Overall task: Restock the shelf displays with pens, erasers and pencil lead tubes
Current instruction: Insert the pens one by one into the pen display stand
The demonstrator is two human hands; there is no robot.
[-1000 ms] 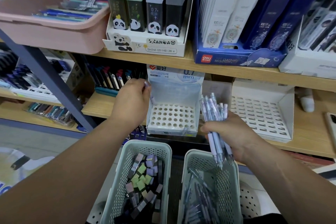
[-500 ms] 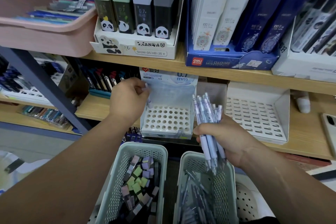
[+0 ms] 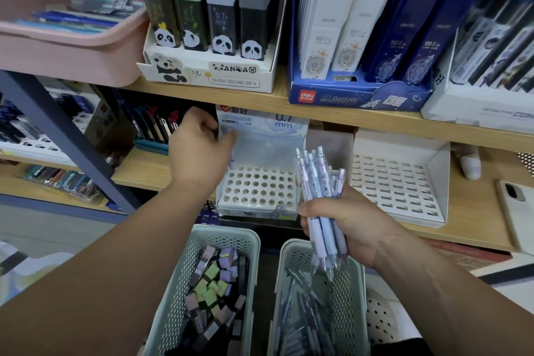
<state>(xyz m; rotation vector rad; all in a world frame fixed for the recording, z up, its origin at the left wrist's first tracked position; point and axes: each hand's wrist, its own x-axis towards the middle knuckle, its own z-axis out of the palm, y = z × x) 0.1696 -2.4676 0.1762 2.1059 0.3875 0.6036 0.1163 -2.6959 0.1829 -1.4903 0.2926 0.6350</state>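
A white pen display box with rows of round holes stands on the lower shelf, under a "0.7 mm" card. My left hand is at its back left corner and pinches a single pale pen, whose lower end sits just above the holes. Gripped upright in my right hand is a bunch of lilac pens, held in front of the box's right side. Below, one green basket holds pastel lead tubes or erasers, and a second basket holds more pens.
An empty white slotted display stands to the right of the pen box, with a phone further right. The upper shelf carries a pink tub, a panda lead-tube box and a blue Deli box.
My left hand has lowered its pen slightly toward the back left holes. The right hand keeps the bunch of pens in nearly the same place. The view has shifted a little.
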